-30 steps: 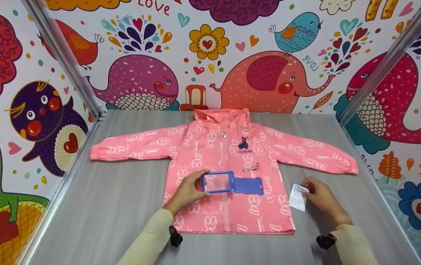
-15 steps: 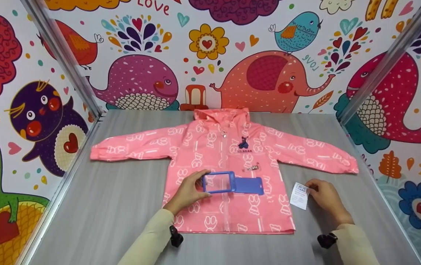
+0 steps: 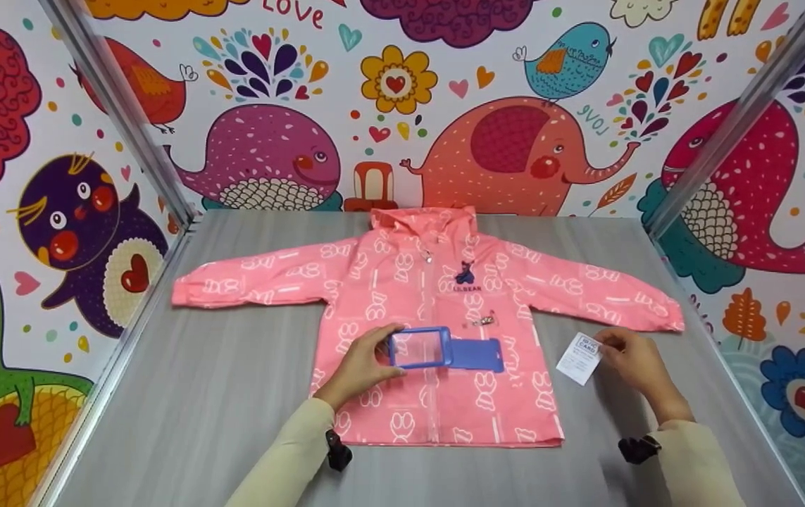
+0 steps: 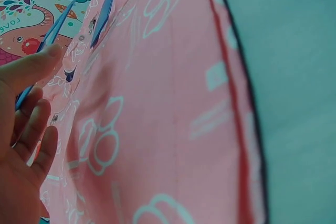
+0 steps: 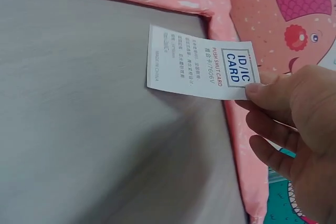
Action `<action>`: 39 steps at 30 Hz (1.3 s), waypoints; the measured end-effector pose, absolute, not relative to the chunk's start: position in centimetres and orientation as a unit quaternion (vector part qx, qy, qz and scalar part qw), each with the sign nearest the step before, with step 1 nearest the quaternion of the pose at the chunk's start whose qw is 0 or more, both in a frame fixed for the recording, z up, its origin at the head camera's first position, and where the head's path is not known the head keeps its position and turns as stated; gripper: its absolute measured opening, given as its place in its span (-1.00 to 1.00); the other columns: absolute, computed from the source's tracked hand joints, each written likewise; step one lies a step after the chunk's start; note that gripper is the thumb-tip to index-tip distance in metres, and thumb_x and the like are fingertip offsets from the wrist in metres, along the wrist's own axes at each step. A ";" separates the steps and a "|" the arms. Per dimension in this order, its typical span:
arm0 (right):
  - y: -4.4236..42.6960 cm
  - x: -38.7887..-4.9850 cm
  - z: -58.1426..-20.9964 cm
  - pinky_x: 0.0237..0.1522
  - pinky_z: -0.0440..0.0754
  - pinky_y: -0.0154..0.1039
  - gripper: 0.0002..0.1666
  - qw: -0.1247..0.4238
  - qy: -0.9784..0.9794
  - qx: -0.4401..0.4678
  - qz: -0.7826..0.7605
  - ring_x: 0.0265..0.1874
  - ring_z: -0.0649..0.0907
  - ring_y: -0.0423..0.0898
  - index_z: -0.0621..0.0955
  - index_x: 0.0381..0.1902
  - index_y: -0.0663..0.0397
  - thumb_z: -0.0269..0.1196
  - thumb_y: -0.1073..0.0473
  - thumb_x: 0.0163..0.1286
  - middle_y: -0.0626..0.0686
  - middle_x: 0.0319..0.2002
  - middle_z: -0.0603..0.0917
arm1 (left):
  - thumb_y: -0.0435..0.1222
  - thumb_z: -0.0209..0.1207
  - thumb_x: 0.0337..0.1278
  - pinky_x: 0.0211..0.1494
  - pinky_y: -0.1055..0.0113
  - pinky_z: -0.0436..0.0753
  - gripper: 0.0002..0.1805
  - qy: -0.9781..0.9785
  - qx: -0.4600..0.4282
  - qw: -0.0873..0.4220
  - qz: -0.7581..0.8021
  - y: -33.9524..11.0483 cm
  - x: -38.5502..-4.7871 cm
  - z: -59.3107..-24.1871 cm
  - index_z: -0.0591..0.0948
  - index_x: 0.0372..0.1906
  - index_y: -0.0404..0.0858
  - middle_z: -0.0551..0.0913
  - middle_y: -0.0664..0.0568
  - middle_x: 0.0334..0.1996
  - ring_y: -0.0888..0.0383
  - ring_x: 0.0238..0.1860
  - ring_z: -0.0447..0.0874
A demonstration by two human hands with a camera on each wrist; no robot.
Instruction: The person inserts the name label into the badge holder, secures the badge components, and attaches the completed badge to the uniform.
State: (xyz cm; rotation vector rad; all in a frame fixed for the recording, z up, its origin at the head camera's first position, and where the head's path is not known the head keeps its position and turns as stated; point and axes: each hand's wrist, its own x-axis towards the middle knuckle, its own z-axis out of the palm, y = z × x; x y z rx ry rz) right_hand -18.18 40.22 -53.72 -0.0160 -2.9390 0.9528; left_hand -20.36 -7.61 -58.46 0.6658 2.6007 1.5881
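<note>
The left hand (image 3: 363, 367) grips a blue frame (image 3: 446, 348) at its left end, between thumb and fingers. The frame is rectangular, with rounded corners and a broader right end; the pink of the jacket (image 3: 402, 303) shows through its middle. The left wrist view presents the frame nearly edge-on, as a thin blue strip.

A flat blue panel (image 3: 476, 355) lies on the jacket just to the right of the frame. It is solid in color, matches the frame, and has a small slot near its right end. Whether frame and panel touch cannot be told.

The right hand (image 3: 631, 366) pinches a white card (image 3: 578, 359) by its upper right corner, thumb on the printed face. The card is held above the gray table (image 3: 198, 380), to the right of the jacket body and below the sleeve. It is tilted and slightly bowed. Printed face: "ID/IC CARD" in dark blue within a box, "PUSH SHUT CARD" in red, then rows of small gray text, partly too blurred to read.

The jacket lies spread flat, sleeves extended, with white outline figures, a dark bear print and a central zipper. A small silver clip (image 3: 484, 321) lies on it above the panel.
</note>
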 end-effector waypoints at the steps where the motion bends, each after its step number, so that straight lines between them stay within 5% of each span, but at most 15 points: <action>1: 40.3 -18.2 -53.5 -0.34 0.52 -0.42 -0.78 0.024 -0.949 -0.005 0.314 -0.28 0.55 0.00 0.63 -0.08 0.20 0.14 0.40 0.37 0.22 -0.21 0.68 | -0.34 0.55 -0.30 -0.06 0.41 0.59 -0.12 0.835 0.211 0.013 0.509 -7.6 -20.3 -58.4 0.48 0.33 -0.13 0.65 -0.21 0.00 0.17 -0.18 0.53; 6: 40.2 -18.4 -52.7 -0.34 0.50 -0.43 -0.64 0.029 -0.944 0.010 0.328 -0.25 0.50 0.01 0.57 0.07 0.10 0.04 0.45 0.39 0.20 -0.20 0.59 | -0.34 0.54 -0.30 -0.07 0.41 0.60 -0.12 0.835 0.209 0.016 0.508 -7.6 -20.4 -58.5 0.48 0.33 -0.14 0.65 -0.21 -0.02 0.17 -0.19 0.53; 15: 39.0 -18.4 -52.0 -0.15 0.43 -0.40 -0.56 0.060 -0.944 0.031 0.322 -0.10 0.49 0.02 0.67 0.11 0.04 0.05 0.45 0.40 0.22 0.13 0.64 | -0.34 0.54 -0.29 -0.06 0.40 0.60 -0.11 0.840 0.208 0.019 0.501 -7.5 -20.5 -58.5 0.47 0.34 -0.16 0.65 -0.20 0.00 0.17 -0.18 0.54; 23: 37.1 -19.2 -50.7 -0.40 0.42 -0.41 -0.55 0.094 -0.927 0.060 0.358 -0.31 0.46 -0.15 0.68 0.11 0.00 0.10 0.45 0.40 0.17 -0.07 0.66 | -0.36 0.54 -0.30 -0.10 0.41 0.60 -0.10 0.838 0.207 0.021 0.505 -7.3 -20.6 -58.3 0.47 0.34 -0.18 0.65 -0.22 -0.10 0.17 -0.21 0.53; 34: 31.4 -19.9 -50.2 -0.43 0.42 -0.43 -0.60 0.133 -0.886 0.088 0.436 -0.42 0.46 -0.27 0.71 0.03 0.10 0.17 0.50 0.33 0.17 -0.23 0.66 | -0.31 0.55 -0.29 -0.04 0.09 0.67 -0.13 0.846 0.198 0.013 0.495 -6.4 -20.9 -57.8 0.49 0.32 -0.15 0.65 -0.16 -0.15 0.03 -0.18 0.59; 39: 28.9 -20.3 -50.8 -0.37 0.51 -0.44 -0.58 0.141 -0.859 0.098 0.482 -0.43 0.50 -0.27 0.74 -0.01 0.07 0.21 0.52 0.27 0.15 -0.31 0.66 | -0.33 0.54 -0.27 -0.03 0.08 0.68 -0.13 0.842 0.200 0.012 0.500 -6.1 -20.9 -57.7 0.48 0.33 -0.17 0.66 -0.12 -0.15 0.13 -0.21 0.57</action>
